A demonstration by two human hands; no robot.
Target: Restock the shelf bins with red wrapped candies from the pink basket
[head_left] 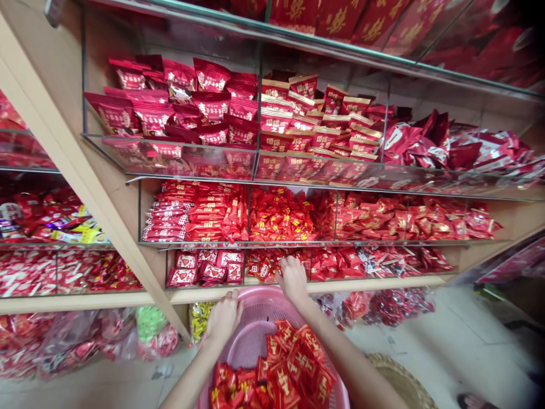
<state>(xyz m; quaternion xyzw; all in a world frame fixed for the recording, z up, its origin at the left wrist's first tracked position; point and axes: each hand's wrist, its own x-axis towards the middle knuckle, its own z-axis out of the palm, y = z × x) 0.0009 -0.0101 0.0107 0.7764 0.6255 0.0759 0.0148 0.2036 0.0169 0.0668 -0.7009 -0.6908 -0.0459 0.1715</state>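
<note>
The left hand (223,315) has its fingers bent over the rim of a pink basket (249,341), on the far left side, and is shut on it. The right hand (293,279) reaches past the far rim to the lowest shelf, its fingers curled down at a bin of red sweets (261,268). I cannot tell if those fingers pinch a sweet. In the near part of the basket, between the two arms, lies a heap of red packs (293,363) with gold marks, and to the left of them are red packs with bits of yellow (238,386). The back of the basket is bare pink. Next to the bin, on the left, sit heart packs (186,259) in white and red. The shelf just above holds lots more small red sweets (281,218). Higher up stand dark red bags (153,116) on the left and gold-edged bags (276,122) in the middle. Under the shelves, a yellow bag (199,319) is near the left hand, and a green bag (150,322) is farther left. A round woven mat or basket (400,380) is on the floor (460,346), beyond the right arm.
</note>
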